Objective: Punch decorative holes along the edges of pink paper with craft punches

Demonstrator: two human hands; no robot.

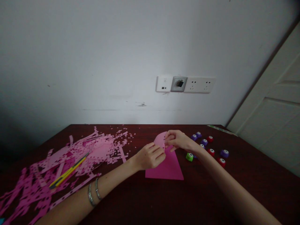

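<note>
"Well, where's the sheet (pixel 165 170)?"

"On the table (pixel 131 200), both hands at it. Its near part lies flat, and its far part curls up, paler pink there. A row of dark dots runs down the raised edge. Whether that's a separate strip laid against it, I can't tell from where I stand."

"And the left hand (pixel 152 155)?"

"Over the left side of the sheet, back turned up. The fingers are curled in, gripping the near end of that dotted edge; I can't see the thumb. Two bracelets (pixel 96 189) sit up the arm, nearer us than the sheet."

"What about the right hand (pixel 177 139)?"

"At the far end of the sheet, pinching the same edge between thumb and forefinger. The other fingers stand loose."

"Quite a heap to the left of the sheet."

"Yes, pink scraps (pixel 100 151), many of them long strips full of holes. A yellow tool (pixel 70 170) lies across them. Between them and the sheet there's a scatter of tiny bits (pixel 120 142)."

"And to its right?"

"Punches: a green one (pixel 189 157) just beside the sheet, then red ones (pixel 221 162) and purple ones (pixel 224 153) farther from it. The right arm covers part of the group."

"Beyond the sheet?"

"Wall (pixel 117 62), with sockets (pixel 199 85) up on it."
</note>
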